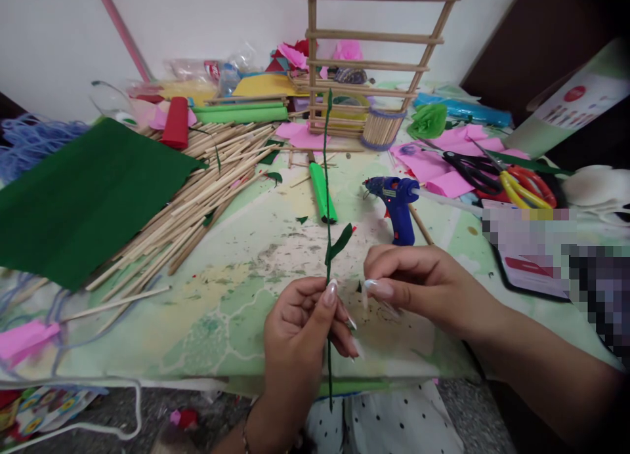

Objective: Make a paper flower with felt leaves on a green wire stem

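The left hand [305, 329] has thumb and fingers closed around a thin, dark-green wrapped stem [329, 241], upright above the near table edge, one narrow dark-green leaf [340, 241] on it. Beside it, the right hand [418, 283] has thumb and forefinger drawn close; whether they grip anything I can't tell. Beyond sits a blue plastic glue gun [404, 226]. Leaf-fixing looks to be in hand, I'd judge; the next move calls for a steady stem and careful fingertip placement.
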Available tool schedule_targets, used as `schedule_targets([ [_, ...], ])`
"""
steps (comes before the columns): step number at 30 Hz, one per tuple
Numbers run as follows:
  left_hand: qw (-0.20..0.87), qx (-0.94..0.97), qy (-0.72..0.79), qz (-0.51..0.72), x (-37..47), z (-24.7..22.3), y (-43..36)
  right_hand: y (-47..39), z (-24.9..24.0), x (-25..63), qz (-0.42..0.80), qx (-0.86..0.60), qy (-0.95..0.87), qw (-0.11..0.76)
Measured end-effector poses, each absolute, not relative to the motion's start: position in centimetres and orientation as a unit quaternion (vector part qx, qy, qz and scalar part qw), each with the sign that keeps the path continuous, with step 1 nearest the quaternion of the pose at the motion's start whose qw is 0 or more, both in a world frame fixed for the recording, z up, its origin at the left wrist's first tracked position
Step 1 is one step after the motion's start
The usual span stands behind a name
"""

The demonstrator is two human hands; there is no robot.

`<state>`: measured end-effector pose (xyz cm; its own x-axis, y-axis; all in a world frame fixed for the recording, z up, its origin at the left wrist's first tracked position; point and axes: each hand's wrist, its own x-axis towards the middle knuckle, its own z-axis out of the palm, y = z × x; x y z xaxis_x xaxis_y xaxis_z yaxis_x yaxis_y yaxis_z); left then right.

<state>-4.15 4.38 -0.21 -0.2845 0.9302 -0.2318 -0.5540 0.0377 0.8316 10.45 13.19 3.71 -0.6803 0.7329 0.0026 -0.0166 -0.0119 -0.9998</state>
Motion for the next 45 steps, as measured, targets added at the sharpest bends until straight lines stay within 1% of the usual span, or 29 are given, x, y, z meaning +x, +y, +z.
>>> schedule_targets([
  [2, 0.564, 0.210, 0.454, 0.657, -4.1, -0.2, 4.4, 13.0, 3.8, 10.6, 0.561, -0.249, -0.697, 0.370],
  [3, 0.566, 0.212, 0.454, 0.655, -4.1, -0.2, 4.4, 12.9, 3.8, 10.6, 0.518, -0.241, -0.717, 0.399],
  [5, 0.568, 0.214, 0.453, 0.653, -4.1, -0.3, 4.4, 12.7, 3.7, 10.7, 0.472, -0.233, -0.737, 0.425],
  [7, 0.568, 0.214, 0.452, 0.653, -4.1, -0.4, 4.3, 12.7, 3.6, 10.7, 0.477, -0.219, -0.732, 0.434],
  [11, 0.571, 0.221, 0.446, 0.653, -4.1, -0.6, 4.3, 12.9, 3.3, 10.7, 0.542, -0.179, -0.689, 0.446],
  [15, 0.573, 0.224, 0.441, 0.653, -4.1, -0.7, 4.4, 13.1, 3.1, 10.6, 0.629, -0.158, -0.621, 0.439],
  [18, 0.574, 0.224, 0.437, 0.655, -4.1, -0.6, 4.4, 13.2, 3.2, 10.6, 0.672, -0.162, -0.576, 0.437],
  [27, 0.571, 0.215, 0.440, 0.659, -4.1, -0.6, 4.3, 13.3, 3.4, 10.6, 0.719, -0.295, -0.520, 0.355],
  [29, 0.570, 0.214, 0.441, 0.660, -4.2, -0.6, 4.3, 13.5, 3.5, 10.6, 0.738, -0.323, -0.498, 0.321],
  [31, 0.572, 0.213, 0.442, 0.658, -4.2, -0.6, 4.3, 13.8, 3.7, 10.7, 0.769, -0.324, -0.483, 0.265],
  [33, 0.572, 0.214, 0.445, 0.655, -4.2, -0.6, 4.4, 14.0, 3.8, 10.9, 0.805, -0.302, -0.463, 0.216],
  [36, 0.568, 0.213, 0.451, 0.654, -4.2, -0.5, 4.4, 14.2, 3.9, 11.2, 0.843, -0.253, -0.437, 0.184],
  [38, 0.567, 0.213, 0.453, 0.655, -4.1, -0.5, 4.4, 14.1, 3.9, 11.4, 0.854, -0.209, -0.441, 0.181],
  [40, 0.567, 0.213, 0.455, 0.653, -4.1, -0.5, 4.4, 14.0, 4.0, 11.4, 0.857, -0.158, -0.448, 0.200],
  [42, 0.566, 0.214, 0.455, 0.654, -4.1, -0.6, 4.4, 13.8, 4.1, 11.4, 0.849, -0.121, -0.454, 0.240],
  [45, 0.566, 0.220, 0.448, 0.656, -4.1, -0.6, 4.5, 13.7, 4.3, 11.3, 0.824, -0.109, -0.464, 0.306],
])
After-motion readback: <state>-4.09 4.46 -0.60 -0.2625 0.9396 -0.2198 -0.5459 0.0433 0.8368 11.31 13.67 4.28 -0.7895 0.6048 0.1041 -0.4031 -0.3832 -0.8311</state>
